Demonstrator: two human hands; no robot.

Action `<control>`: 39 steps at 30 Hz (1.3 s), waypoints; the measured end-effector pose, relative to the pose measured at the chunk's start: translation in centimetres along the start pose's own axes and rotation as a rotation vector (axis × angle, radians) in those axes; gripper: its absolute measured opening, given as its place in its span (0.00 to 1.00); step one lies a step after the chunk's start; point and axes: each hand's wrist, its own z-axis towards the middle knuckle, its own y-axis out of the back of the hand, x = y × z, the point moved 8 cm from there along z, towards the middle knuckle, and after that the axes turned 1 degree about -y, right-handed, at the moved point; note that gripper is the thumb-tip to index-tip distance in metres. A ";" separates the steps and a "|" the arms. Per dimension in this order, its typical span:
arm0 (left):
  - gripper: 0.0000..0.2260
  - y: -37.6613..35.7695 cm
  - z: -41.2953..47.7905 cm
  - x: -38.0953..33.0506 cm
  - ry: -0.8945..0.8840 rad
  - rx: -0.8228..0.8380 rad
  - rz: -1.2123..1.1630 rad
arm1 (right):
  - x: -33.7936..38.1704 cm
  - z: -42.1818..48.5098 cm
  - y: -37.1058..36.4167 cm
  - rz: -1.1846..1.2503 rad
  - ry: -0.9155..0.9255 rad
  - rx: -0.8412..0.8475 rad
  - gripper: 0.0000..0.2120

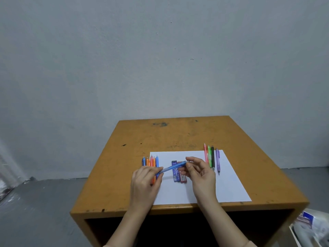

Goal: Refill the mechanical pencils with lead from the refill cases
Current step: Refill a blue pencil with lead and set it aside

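From the head camera: my left hand has its fingers clamped on one end of the blue mechanical pencil, and my right hand is pinching the other end. The pencil slants between them over the two refill cases, one blue and one red, side by side on the white paper. Blue and orange pencils line the sheet's left edge on the desk; red, green, black and purple pencils lie far right.
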 end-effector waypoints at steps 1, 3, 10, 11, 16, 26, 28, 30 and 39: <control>0.13 0.0 0.0 0.0 0.002 -0.001 0.002 | 0.0 0.1 0.0 0.000 -0.005 0.003 0.09; 0.13 0.1 -0.1 0.0 0.008 -0.003 0.003 | -0.1 0.1 0.0 0.001 -0.022 0.005 0.08; 0.13 0.2 -0.4 0.8 0.076 -0.020 -0.003 | -0.3 0.4 0.1 -0.005 -0.031 -0.001 0.06; 0.13 0.2 -0.4 0.9 0.080 -0.020 -0.007 | -0.4 0.5 0.2 -0.005 -0.031 -0.003 0.06; 0.13 0.1 -0.5 1.4 0.127 -0.008 -0.017 | -0.3 1.5 0.7 0.032 -0.004 -0.021 0.06; 0.09 0.5 -0.7 3.0 0.345 -0.020 -0.110 | -0.5 6.4 1.8 -0.280 0.097 -0.027 0.04; 0.09 0.6 -0.8 3.6 0.414 -0.037 -0.150 | -1.0 7.5 1.6 -0.381 0.097 -0.003 0.04; 0.09 0.5 -1.0 4.1 0.456 -0.038 -0.170 | -1.6 8.5 1.4 -0.501 0.097 0.024 0.03; 0.10 0.4 -1.2 4.3 0.534 -0.014 -0.210 | -3.0 10.3 -0.7 -0.856 0.095 0.151 0.04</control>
